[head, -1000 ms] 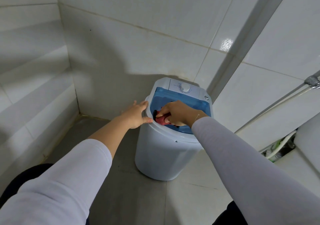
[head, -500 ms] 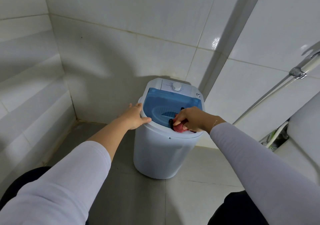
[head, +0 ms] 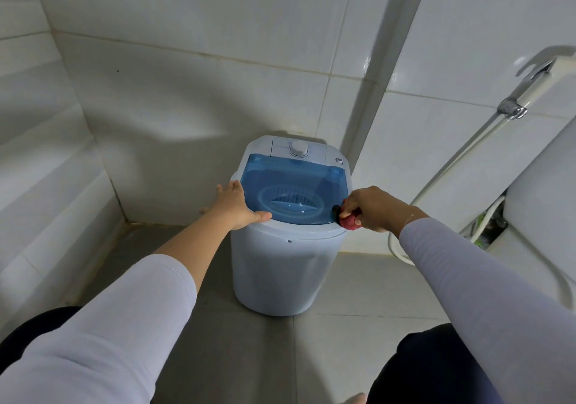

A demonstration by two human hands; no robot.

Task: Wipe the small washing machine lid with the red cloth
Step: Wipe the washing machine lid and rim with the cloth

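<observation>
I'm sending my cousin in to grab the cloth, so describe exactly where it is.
Find the small white washing machine standing in the tiled corner. At the near right edge of its blue lid, the right hand is closed around the cloth. It is the only red thing there.

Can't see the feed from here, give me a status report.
Left hand open, braced on washer rim. Right hand shut on red cloth at lid's near right corner. Nothing in the way.
</observation>
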